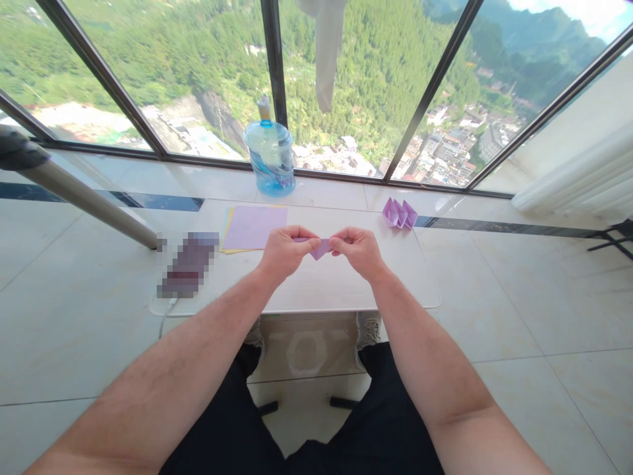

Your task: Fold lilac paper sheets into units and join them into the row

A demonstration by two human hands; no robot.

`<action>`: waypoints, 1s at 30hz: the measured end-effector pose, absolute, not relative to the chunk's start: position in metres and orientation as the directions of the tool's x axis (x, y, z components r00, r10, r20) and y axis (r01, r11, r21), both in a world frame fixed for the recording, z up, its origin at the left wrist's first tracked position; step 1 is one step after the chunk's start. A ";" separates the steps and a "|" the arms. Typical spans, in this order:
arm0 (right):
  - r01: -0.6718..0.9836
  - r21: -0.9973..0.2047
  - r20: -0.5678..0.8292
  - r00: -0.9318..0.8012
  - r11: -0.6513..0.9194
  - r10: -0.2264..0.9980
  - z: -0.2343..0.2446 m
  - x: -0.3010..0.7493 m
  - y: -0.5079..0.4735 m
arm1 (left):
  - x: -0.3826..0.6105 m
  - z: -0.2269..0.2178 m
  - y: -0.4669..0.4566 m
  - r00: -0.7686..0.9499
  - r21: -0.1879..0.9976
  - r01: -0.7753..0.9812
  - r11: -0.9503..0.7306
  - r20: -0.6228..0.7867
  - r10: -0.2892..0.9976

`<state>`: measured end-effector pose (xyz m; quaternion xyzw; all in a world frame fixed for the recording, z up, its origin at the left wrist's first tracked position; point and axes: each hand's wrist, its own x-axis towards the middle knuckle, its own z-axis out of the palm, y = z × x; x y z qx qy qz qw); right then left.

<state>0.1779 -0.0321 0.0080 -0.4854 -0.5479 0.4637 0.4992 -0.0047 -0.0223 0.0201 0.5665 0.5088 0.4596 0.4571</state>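
Note:
A small folded purple paper point(320, 249) is held between my two hands above the white table point(306, 287), its lower part pointing down. My left hand point(291, 249) pinches its left side with thumb and forefinger. On the right side, my right hand point(360, 249) grips it the same way. My fingers cover much of the paper, so its full shape is hidden. Behind my left hand lies a stack of paper sheets point(254, 226), purple on top with yellow edges showing beneath. Several folded purple paper pieces point(399, 214) stand close together at the table's back right.
A blue water jug point(270, 155) stands behind the table by the window. At the table's left lies a blurred-out object point(188, 265) with a white cable point(165, 313). A pole point(93, 194) slants in from the left. My legs are below the front edge.

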 end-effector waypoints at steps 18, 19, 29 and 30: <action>0.241 -0.958 0.158 -0.004 0.155 0.987 0.005 0.177 -0.033 | -0.006 0.010 -0.016 0.049 0.999 -0.029 0.014 -0.012 0.999; 0.245 -0.956 0.171 0.012 0.163 0.985 0.005 0.177 -0.033 | -0.006 0.011 -0.016 0.054 0.999 -0.048 0.022 -0.019 0.998; 0.255 -0.947 0.220 0.065 0.197 0.973 0.007 0.177 -0.034 | -0.005 0.012 -0.016 0.082 0.976 -0.201 0.086 -0.070 0.994; 0.256 -0.947 0.220 0.068 0.196 0.973 0.007 0.177 -0.034 | -0.006 0.012 -0.016 0.091 0.972 -0.213 0.096 -0.078 0.993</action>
